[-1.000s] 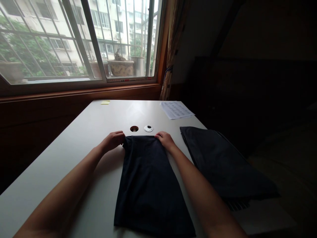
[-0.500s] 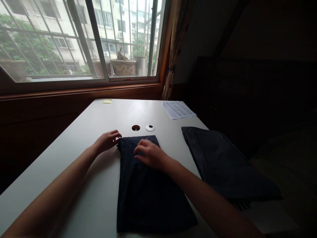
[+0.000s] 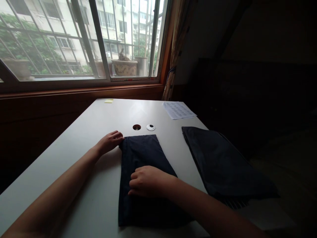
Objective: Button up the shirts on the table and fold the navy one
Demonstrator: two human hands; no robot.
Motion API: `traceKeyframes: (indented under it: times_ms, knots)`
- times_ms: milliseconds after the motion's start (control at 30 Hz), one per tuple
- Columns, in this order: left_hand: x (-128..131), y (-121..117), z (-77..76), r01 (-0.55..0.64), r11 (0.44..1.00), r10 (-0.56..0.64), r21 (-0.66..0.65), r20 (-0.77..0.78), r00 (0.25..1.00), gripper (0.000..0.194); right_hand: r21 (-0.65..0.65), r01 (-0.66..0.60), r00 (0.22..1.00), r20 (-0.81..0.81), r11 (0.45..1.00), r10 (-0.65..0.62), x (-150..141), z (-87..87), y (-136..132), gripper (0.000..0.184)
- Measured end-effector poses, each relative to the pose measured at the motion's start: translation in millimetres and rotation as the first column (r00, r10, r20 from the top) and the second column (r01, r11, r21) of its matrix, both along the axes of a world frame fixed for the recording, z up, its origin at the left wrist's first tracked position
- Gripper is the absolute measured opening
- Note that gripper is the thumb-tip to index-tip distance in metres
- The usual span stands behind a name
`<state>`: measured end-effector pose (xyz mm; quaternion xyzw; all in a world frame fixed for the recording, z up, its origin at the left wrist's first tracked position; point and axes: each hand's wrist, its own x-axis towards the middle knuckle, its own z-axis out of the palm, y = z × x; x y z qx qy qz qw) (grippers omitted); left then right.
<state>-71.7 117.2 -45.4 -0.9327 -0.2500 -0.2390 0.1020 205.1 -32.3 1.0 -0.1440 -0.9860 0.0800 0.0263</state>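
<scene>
Dark navy folded cloth (image 3: 145,150), lower centre of the frame, one hand at its corner and one right on top.

So the cloth lies flat on a smooth white tabletop (image 3: 81,135), long axis running up and down the frame, narrower end toward the window (image 3: 123,39), wider end at the bottom. The left hand (image 3: 110,142) is just off its upper-left corner, fingers bent, fingertips touching the edge; can't tell if they're actually pinching it. The right hand (image 3: 147,181) is the nearer one to its middle: it comes in from the lower right, crosswise to that long axis, fingers loosely curled over the fabric, and I can't tell if it's gripping any. A bigger dark folded cloth pile (image 3: 225,162) sits apart at right.
</scene>
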Motion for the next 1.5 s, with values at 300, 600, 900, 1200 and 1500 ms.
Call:
traceKeyframes:
  times_ms: [300, 600, 900, 1200, 1500]
  knots:
    - [-10.9, 0.6, -13.6, -0.006, 0.998, 0.013, -0.070, 0.102, 0.995, 0.022, -0.083, 0.128, 0.991, 0.042, 0.988, -0.124, 25.5, -12.1, 1.0, 0.027]
    - [-14.4, -8.3, -4.7, -0.032, 0.998, 0.035, -0.050, 0.063, 0.997, 0.023, -0.133, 0.204, 0.978, -0.009, 0.970, -0.207, 34.6, -6.8, -20.8, 0.054]
    - [-15.0, -9.6, -4.6, 0.006, 0.998, -0.003, 0.059, -0.047, 0.999, 0.028, 0.054, 0.115, 0.991, -0.077, 0.992, -0.110, 10.3, -16.1, -68.5, 0.040]
    - [-18.7, -13.4, -1.1, -0.019, 0.999, 0.019, -0.038, 0.010, 1.000, 0.028, 0.044, 0.143, 0.984, -0.109, 0.989, -0.138, 11.9, -33.7, -73.0, 0.017]
    - [6.0, -89.0, 33.7, 0.084, 0.980, -0.088, -0.178, -0.011, 0.996, 0.020, -0.063, 0.150, 0.974, -0.160, 0.987, -0.158, 13.9, -33.1, -71.1, 0.014]
